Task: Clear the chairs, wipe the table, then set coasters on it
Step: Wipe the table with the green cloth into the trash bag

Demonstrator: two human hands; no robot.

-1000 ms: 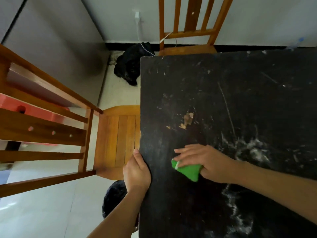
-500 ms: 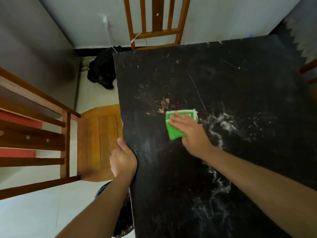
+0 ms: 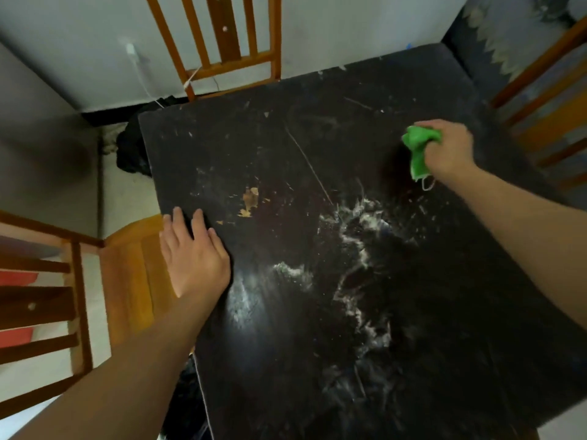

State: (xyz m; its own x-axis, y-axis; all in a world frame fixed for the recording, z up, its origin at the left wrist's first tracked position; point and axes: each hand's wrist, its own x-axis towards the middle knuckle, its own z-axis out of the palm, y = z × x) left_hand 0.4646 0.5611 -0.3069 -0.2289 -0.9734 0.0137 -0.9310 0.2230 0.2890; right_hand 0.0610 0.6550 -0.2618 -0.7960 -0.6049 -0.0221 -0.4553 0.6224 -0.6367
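Your right hand (image 3: 448, 149) has its fingers curled round the bunched green cloth (image 3: 417, 144), down on the black table (image 3: 254, 147) near its far right corner, while your left hand (image 3: 194, 254) lies flat with straight fingers on the left edge. From the cloth the white smears (image 3: 359, 249) lie back toward you and leftward, nearer the right hand, with nothing between; wooden chairs (image 3: 222, 42) stand at the far, left and right sides, and no coasters show
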